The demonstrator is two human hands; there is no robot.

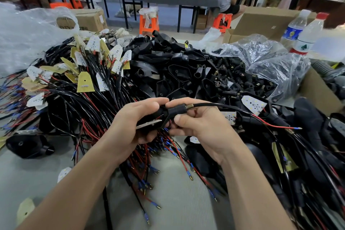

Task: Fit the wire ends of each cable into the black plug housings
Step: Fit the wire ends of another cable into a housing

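My left hand (pixel 130 123) grips a black plug housing (pixel 164 115) at the centre of the view, with a small white board edge sticking out to the left under my fingers. My right hand (pixel 201 123) pinches the housing's neck, where a black cable (pixel 224 106) leaves through a brass threaded sleeve (pixel 188 107) and runs right. A red wire with a blue-tipped end (pixel 296 128) trails off to the right. A heap of loose black housings (pixel 183 69) lies behind my hands. Cables with white and yellow boards (pixel 84 73) are piled at the left.
A clear bag of small black connectors (pixel 261 73) sits at the right, beside two water bottles (pixel 306 33) and an open cardboard box (pixel 265 22). One housing (pixel 28 145) lies alone at the left. Finished cables (pixel 308 155) pile at the right. People sit at a far bench.
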